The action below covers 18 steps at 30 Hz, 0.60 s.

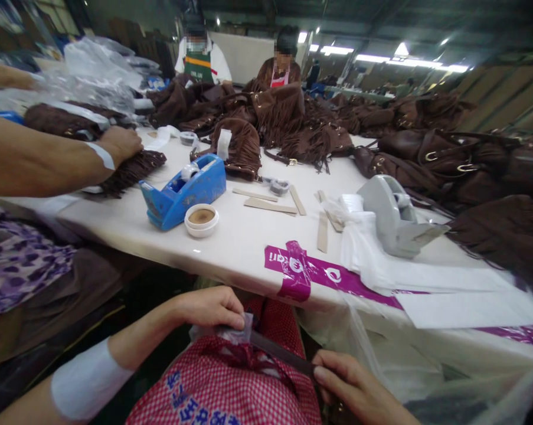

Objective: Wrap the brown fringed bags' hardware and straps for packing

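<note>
My left hand point(217, 308) is closed on a small clear plastic wrap point(242, 330) above my lap. From that wrap a dark brown strap point(281, 352) runs to the right, and its other end is pinched in my right hand point(348, 378). Under both hands lies a red checked apron point(213, 378) with blue lettering. On the table edge in front is purple tape point(293, 271). A blue tape dispenser point(189, 189) and a round white tub point(201, 221) with brown content stand near the left part of the edge.
Brown fringed bags point(284, 118) are piled across the white table point(244, 254). A grey dispenser point(392, 215), white strips point(452, 277) and tan strips point(270, 205) lie on it. Another person's hand point(120, 141) touches a bag at left. Two people stand behind.
</note>
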Each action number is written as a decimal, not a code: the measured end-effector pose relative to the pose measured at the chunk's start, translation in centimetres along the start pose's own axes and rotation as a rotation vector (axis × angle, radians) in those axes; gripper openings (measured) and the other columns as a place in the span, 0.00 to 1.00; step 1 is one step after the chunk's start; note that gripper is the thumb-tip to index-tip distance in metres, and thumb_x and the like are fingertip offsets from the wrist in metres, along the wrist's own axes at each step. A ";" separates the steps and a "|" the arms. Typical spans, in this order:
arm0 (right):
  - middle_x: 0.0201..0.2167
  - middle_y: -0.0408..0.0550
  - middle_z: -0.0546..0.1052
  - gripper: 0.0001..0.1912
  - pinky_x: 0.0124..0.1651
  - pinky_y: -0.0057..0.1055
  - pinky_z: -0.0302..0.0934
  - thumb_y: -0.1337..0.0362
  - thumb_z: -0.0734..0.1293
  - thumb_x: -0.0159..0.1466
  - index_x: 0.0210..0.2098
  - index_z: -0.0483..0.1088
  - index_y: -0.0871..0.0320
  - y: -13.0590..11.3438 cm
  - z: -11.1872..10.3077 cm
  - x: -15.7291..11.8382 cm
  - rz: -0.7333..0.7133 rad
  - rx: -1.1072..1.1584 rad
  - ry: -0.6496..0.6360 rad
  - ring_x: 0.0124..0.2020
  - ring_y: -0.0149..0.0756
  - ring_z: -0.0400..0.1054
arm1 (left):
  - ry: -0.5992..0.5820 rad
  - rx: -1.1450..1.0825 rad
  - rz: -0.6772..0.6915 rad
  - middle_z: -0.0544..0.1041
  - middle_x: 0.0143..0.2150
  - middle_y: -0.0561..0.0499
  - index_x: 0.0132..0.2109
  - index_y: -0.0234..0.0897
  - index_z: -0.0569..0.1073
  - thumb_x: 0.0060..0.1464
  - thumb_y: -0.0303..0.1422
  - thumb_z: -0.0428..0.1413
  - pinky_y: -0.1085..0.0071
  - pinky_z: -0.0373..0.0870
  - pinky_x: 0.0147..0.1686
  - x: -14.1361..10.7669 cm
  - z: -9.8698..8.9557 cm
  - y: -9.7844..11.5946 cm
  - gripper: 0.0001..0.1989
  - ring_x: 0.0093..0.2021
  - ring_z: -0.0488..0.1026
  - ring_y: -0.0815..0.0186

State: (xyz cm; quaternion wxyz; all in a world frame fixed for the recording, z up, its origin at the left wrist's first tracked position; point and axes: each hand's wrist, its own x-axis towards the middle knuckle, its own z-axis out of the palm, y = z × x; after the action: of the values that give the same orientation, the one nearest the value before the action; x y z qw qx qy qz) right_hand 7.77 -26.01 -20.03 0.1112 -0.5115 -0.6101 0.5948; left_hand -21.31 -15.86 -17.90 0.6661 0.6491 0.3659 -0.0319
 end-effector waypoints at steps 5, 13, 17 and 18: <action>0.23 0.41 0.67 0.18 0.32 0.27 0.51 0.55 0.57 0.67 0.24 0.62 0.57 -1.3 2.4 2.0 -0.070 -0.187 0.130 0.28 0.32 0.61 | 0.002 0.153 0.058 0.64 0.17 0.59 0.23 0.35 0.72 0.51 0.31 0.55 0.76 0.50 0.19 2.8 3.1 1.0 0.10 0.18 0.57 0.74; 0.31 0.44 0.72 0.16 0.44 0.31 0.59 0.52 0.60 0.65 0.30 0.68 0.57 5.1 1.4 0.0 -0.015 -0.002 0.029 0.37 0.38 0.66 | 0.091 0.406 0.126 0.63 0.17 0.58 0.22 0.36 0.73 0.52 0.30 0.55 0.76 0.51 0.20 4.0 3.1 0.0 0.12 0.19 0.57 0.73; 0.26 0.41 0.66 0.22 0.35 0.29 0.57 0.45 0.55 0.67 0.27 0.61 0.56 9.6 2.3 -0.2 0.061 -0.046 0.187 0.31 0.34 0.62 | 0.144 0.523 0.092 0.64 0.17 0.57 0.21 0.36 0.74 0.53 0.30 0.56 0.75 0.52 0.22 4.7 3.8 -0.9 0.13 0.20 0.59 0.72; 0.25 0.41 0.65 0.23 0.34 0.29 0.56 0.45 0.54 0.67 0.26 0.59 0.55 9.8 2.6 -0.1 0.063 -0.064 0.219 0.30 0.34 0.61 | 0.143 0.539 0.085 0.66 0.17 0.57 0.22 0.37 0.75 0.53 0.31 0.57 0.75 0.52 0.23 5.1 4.4 -0.9 0.12 0.21 0.59 0.72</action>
State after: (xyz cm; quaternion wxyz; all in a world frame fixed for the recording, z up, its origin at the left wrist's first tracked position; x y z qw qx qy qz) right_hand 10.71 -30.00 -28.92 0.1422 -0.5954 -0.5966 0.5190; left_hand -16.11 -17.68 -21.86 0.4427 0.8182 0.3629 -0.0544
